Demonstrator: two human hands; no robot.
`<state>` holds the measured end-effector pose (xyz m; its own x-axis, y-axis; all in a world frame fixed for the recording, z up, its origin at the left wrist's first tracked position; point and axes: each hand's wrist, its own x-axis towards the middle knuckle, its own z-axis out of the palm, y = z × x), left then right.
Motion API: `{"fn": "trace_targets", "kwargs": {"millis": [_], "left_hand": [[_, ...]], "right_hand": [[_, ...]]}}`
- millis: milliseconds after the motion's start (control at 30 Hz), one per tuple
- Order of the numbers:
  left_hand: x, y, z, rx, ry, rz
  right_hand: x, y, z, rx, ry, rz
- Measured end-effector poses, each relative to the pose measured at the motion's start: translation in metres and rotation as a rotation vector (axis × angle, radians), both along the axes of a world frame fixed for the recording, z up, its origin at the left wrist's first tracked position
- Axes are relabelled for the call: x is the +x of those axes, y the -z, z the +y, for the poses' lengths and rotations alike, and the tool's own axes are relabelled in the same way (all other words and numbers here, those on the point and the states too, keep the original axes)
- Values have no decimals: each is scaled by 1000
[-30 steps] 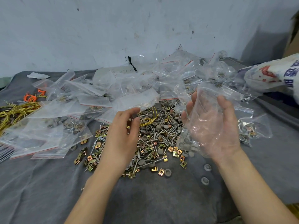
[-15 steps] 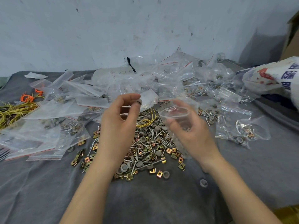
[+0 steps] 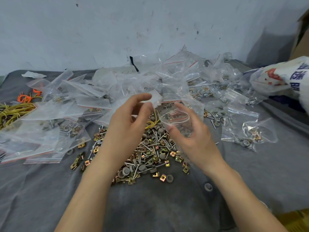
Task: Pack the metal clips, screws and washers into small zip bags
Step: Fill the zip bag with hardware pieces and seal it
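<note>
Veiling right hand (image 3: 197, 144): clear zip bag (image 3: 177, 120).

A small workshop packing bench: a scuffed, stained wall (image 3: 117, 30) behind a grey cloth (image 3: 150, 208) heaped with loose clips, screws and washers (image 3: 150, 148) and clear zip bags (image 3: 75, 106).

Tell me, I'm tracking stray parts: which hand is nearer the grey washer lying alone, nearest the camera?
Right. The right hand, holding a zip bag, is raised just beyond the washer; the left hand is farther left, across the pile.
</note>
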<state>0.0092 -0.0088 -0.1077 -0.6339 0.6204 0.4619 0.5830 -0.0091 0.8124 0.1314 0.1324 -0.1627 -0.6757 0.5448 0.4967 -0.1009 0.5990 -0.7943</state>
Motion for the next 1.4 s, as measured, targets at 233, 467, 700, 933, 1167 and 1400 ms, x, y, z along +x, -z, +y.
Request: {"fn": "trace_targets", "kwargs": {"millis": [233,467,700,933,1167,1400], "left_hand": [[-11,29,-13,-345,-76,122],[-11,51,-20,-634,-68,434],[-11,54,-21,-751,-75,515],[-12,57,-16,-758,-88,544],[-8,59,-16,-706,-27,601],[-11,62,-15,-779,-35,697]], "right_hand": [[4,-2,4,-26,12,10],[5,-2,11,-99,7,72],[5,-3,14,-139,41,112],[7,-6,16,-135,51,119],[15,-9,23,-113,91,131],[17,-7,24,4,95,30]]}}
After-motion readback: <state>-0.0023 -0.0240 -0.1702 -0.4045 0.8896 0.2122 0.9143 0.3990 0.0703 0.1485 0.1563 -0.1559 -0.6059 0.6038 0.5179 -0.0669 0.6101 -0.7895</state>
